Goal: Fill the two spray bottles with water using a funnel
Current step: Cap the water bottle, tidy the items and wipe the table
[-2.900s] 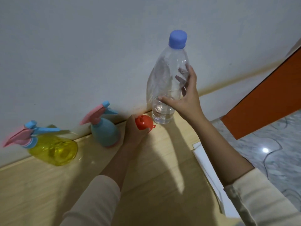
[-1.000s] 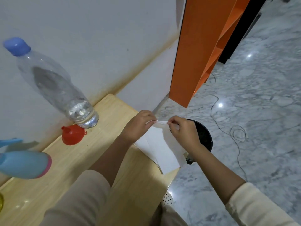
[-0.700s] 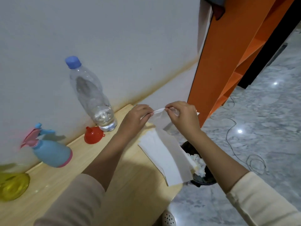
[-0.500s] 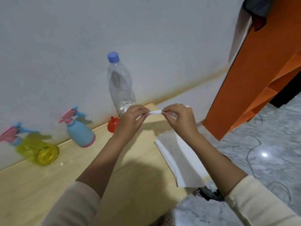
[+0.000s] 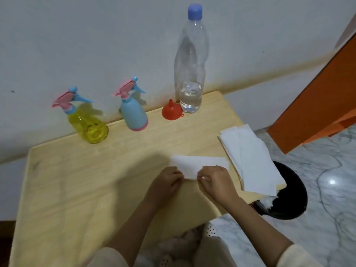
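Note:
Along the wall stand a yellow spray bottle [image 5: 88, 124] and a blue spray bottle [image 5: 133, 114], both with pink and blue trigger heads on. An orange funnel [image 5: 172, 112] lies mouth-down beside a tall clear water bottle [image 5: 191, 74] with a blue cap and a little water in its base. At the table's near middle, my left hand [image 5: 167, 183] and my right hand [image 5: 214, 180] each pinch the near edge of a white tissue sheet [image 5: 196, 164] that lies flat on the wood.
A stack of white tissues [image 5: 252, 160] overhangs the right edge of the wooden table [image 5: 77, 180]. Below it on the marble floor sits a black bin [image 5: 289, 197] with crumpled tissue inside. An orange shelf unit [image 5: 317, 101] stands at the right.
Both hands let go of the water bottle and funnel, pulled one tissue off the stack at the right edge, and brought it down flat at the table's near middle.

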{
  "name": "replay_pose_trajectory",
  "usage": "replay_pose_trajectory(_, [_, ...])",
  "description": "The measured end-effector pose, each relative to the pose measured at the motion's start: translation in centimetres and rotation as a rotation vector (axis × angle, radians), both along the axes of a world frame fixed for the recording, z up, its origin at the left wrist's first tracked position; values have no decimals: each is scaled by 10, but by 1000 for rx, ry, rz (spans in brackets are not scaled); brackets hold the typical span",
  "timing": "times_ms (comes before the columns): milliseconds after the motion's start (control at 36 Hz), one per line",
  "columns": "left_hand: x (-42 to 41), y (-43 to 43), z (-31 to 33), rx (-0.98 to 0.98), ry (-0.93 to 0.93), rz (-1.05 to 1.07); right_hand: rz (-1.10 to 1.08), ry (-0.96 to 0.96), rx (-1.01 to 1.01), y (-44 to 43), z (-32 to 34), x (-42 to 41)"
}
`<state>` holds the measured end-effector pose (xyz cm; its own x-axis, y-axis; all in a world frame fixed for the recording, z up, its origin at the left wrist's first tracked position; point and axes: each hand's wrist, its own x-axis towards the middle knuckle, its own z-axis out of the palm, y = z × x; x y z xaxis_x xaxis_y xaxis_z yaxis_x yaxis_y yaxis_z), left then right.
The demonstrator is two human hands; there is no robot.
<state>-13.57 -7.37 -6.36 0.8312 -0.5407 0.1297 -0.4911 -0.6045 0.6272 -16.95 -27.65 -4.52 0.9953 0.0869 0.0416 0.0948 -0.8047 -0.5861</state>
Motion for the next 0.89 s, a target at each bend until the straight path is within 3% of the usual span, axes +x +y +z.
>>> replay_pose_trajectory(139, [-13, 7, -11, -2, 0, 2, -233, -23, -61, 23, -9, -28])
replay_pose_trajectory(222, [-20, 20, -11, 55, -55, 93, -377, 112, -66, 38, -5, -26])
replay_pose_trajectory(306, [-27, 49, -17, 159, -33, 323, -470, 293, -87, 52, -6, -14])
replay_pose_trajectory(389, [-27, 79, -25, 302, 48, 486, -464, 336, -114, 65, -18, 0])
replay_pose_trajectory(556, [-24, 93, -28, 437, 46, 514, -203, 167, -110, 72, -28, 26])
replay_pose_trajectory(667, [-23, 92, -28, 441, 59, 530, -393, 98, -129, 87, -19, 27])
replay_pose_trajectory(750, [-21, 92, -29, 452, 68, 538, -484, 182, -132, 104, -26, 30])
replay_pose_trajectory(889, [-21, 92, -28, 444, 79, 562, -448, 167, -227, 117, -42, 54])
